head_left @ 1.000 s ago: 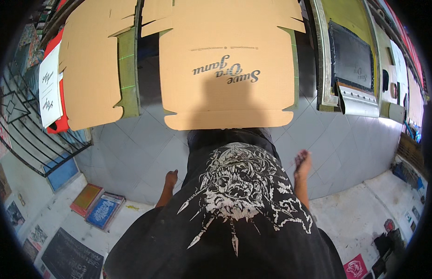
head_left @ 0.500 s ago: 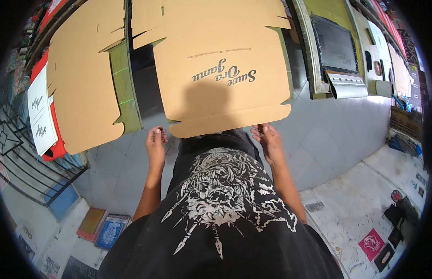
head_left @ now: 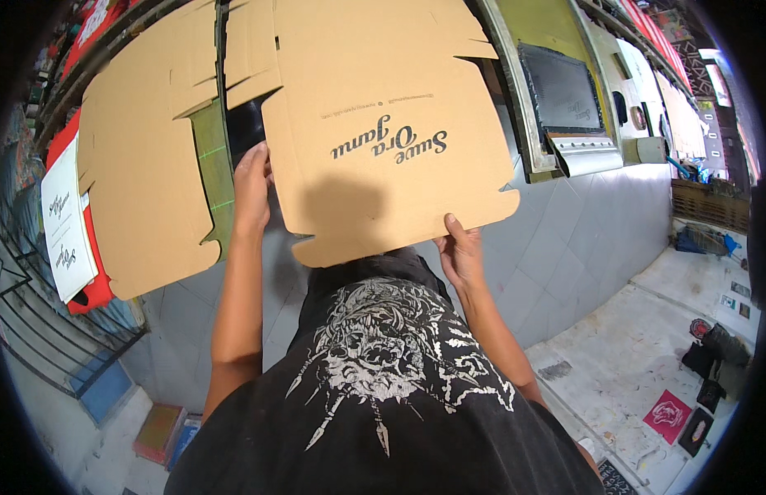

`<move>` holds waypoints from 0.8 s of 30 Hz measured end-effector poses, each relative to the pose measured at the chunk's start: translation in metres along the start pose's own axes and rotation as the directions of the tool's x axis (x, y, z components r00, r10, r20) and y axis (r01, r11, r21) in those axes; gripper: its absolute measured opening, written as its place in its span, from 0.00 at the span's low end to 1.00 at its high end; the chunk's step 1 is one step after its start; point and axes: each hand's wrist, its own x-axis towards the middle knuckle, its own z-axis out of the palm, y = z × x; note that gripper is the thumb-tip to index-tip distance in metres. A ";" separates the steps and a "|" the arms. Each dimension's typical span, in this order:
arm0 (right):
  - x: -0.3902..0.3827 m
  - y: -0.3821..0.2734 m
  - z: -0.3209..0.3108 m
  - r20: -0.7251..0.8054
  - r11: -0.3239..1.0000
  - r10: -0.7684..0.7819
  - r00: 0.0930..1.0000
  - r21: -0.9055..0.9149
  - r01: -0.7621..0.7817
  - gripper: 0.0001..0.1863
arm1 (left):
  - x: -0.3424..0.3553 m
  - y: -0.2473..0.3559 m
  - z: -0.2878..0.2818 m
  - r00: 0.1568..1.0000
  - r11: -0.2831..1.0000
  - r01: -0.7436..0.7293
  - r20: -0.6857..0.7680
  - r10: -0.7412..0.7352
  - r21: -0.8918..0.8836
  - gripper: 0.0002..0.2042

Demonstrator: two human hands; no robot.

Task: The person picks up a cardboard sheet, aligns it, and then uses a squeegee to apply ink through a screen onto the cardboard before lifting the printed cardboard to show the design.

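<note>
A flat die-cut cardboard box sheet, tan with dark print, lies in front of me, its near edge over my waist. My right hand pinches that near edge toward its right end, thumb on top and fingers underneath. At the sheet's left side, my left hand is closed at the edge, its fingertips partly hidden. My shadow falls across the lower part of the sheet. A second tan cardboard sheet rests to the left on a green printing board.
To the right stands a framed printing screen with a metal clamp at its near end. White printed paper and red cloth sit at the far left, above a black metal railing. Grey tiles cover the floor.
My left hand has moved forward to the sheet's left edge. My right hand has taken hold of the near edge. The sheet has shifted toward me and tilted slightly.
</note>
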 end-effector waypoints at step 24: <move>-0.014 -0.169 -0.112 0.298 0.884 -0.314 0.901 -0.253 0.392 0.29 | -0.104 0.001 0.069 0.809 0.800 0.272 0.577 0.110 -0.535 0.21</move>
